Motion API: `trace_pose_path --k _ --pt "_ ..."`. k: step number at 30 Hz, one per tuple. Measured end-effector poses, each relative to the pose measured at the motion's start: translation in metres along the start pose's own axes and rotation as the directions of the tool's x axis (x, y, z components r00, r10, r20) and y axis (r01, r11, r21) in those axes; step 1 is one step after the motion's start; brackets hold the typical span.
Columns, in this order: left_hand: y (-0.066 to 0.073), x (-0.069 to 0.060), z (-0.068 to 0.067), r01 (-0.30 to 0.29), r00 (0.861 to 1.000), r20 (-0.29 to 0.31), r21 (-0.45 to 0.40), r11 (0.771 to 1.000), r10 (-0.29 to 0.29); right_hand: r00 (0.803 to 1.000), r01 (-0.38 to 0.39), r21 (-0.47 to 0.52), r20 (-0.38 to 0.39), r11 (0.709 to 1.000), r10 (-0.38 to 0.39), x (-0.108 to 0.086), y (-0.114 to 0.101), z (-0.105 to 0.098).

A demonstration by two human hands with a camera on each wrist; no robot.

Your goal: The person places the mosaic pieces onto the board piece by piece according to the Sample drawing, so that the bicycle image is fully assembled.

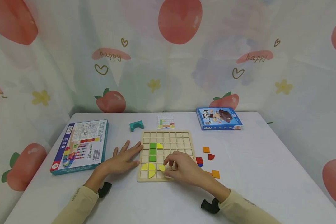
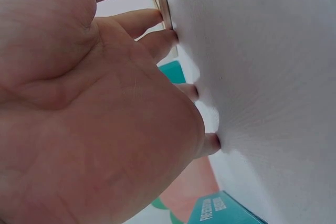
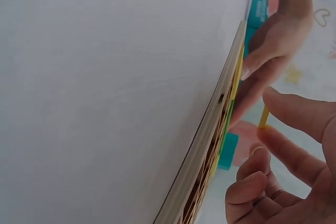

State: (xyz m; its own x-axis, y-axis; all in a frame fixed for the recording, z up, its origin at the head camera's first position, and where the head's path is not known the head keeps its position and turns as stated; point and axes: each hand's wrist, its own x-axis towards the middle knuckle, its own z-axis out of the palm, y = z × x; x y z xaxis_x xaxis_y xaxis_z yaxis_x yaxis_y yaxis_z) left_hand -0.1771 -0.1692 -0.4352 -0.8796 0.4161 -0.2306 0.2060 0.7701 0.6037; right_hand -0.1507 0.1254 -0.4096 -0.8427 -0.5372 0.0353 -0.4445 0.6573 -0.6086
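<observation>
A wooden grid board [image 1: 168,134] lies mid-table. Green square tiles [image 1: 152,152] stand in one column, with a yellow quarter-circle tile [image 1: 159,145] beside the top one. Several more yellow tiles [image 1: 148,167] sit at the lower left. My right hand [image 1: 184,168] pinches a yellow quarter-circle tile [image 3: 264,117] between thumb and index finger, above the board's lower rows; its other fingers are curled. My left hand [image 1: 123,160] is spread flat with its fingertips touching the board's left edge; the left wrist view shows its palm [image 2: 105,119].
Right of the board lie an orange square tile [image 1: 206,149], a red quarter-circle tile [image 1: 211,156] and several others. A pattern card [image 1: 165,122] and a teal arch block [image 1: 136,125] are behind it. One boxed game [image 1: 84,146] lies left, a blue box [image 1: 219,119] at back right.
</observation>
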Motion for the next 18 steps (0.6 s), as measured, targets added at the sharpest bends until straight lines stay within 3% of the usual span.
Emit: trace_pose_path --k 18 --pt "-0.004 0.002 0.002 0.007 1.000 -0.006 0.014 1.000 -0.007 0.994 0.067 -0.017 0.091 0.998 -0.066 0.031 -0.027 0.024"
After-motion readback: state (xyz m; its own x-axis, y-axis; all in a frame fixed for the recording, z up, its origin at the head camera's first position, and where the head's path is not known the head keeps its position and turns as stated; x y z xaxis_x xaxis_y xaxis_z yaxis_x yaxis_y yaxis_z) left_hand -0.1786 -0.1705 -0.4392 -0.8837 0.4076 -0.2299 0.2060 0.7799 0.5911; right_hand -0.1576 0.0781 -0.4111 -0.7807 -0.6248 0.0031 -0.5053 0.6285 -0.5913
